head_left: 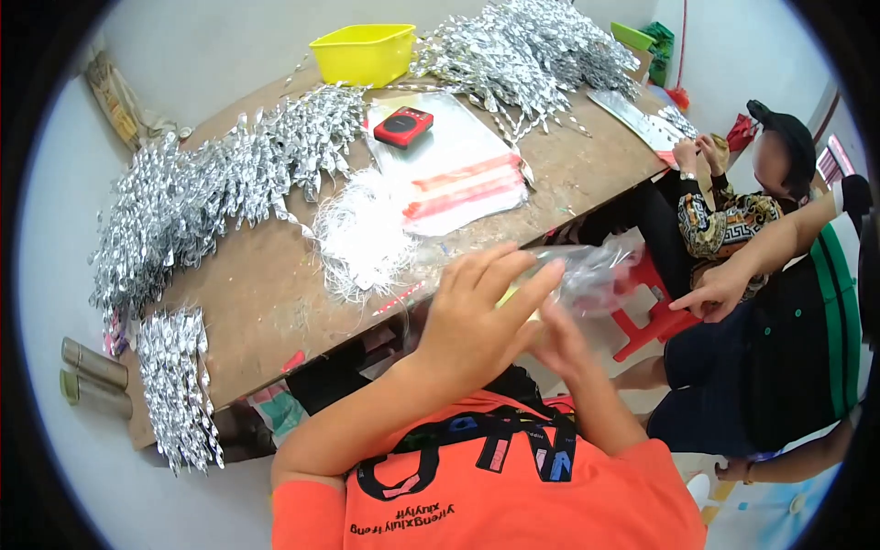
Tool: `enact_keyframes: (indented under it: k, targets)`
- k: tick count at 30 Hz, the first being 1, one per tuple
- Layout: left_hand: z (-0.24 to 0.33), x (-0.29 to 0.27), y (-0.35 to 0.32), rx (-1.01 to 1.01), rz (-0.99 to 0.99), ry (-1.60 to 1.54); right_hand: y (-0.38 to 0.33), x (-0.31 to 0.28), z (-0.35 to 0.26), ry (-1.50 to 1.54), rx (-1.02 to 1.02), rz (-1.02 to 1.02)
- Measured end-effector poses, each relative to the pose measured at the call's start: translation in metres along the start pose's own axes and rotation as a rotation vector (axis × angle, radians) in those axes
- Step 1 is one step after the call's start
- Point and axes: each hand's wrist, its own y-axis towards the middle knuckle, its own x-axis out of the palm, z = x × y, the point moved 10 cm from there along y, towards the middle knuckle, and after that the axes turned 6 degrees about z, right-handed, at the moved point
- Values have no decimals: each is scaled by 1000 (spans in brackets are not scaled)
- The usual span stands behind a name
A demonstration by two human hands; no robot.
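In front of my chest, off the table's near edge, a crumpled clear plastic bag [596, 275] stretches to the right from my hands. My left hand [481, 316] is closed on its near end, fingers bent over the top. Just beneath and to the right, my right hand [561, 344] grips the same end; motion blurs it and the left fingers partly cover it. What lies inside the bag is hard to make out. On the table by my left hand are a tangle of white strings [364, 234] and a stack of clear bags with pink-orange edges [467, 188].
Silver twisted strands lie in a long heap [229, 174], a far pile [527, 60] and a small bundle [174, 385]. A red device [403, 126] and yellow basin [364, 55] stand on the table [266, 298]. At right are a pointing person [797, 330], a seated person [733, 215] and a red stool [655, 302].
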Motion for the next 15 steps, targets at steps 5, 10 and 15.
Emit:
enact_keyframes:
  k: [5,10,15]
  targets:
    - [-33,-19,-27,-97,-107,-136,72,-58,-67,363,-163,211]
    - [-86,-18,-77,-332,-167,-134,173,-142,-103,658,-250,463]
    - [-124,-34,-123,-616,-173,-163,228,-150,-127,708,-364,560]
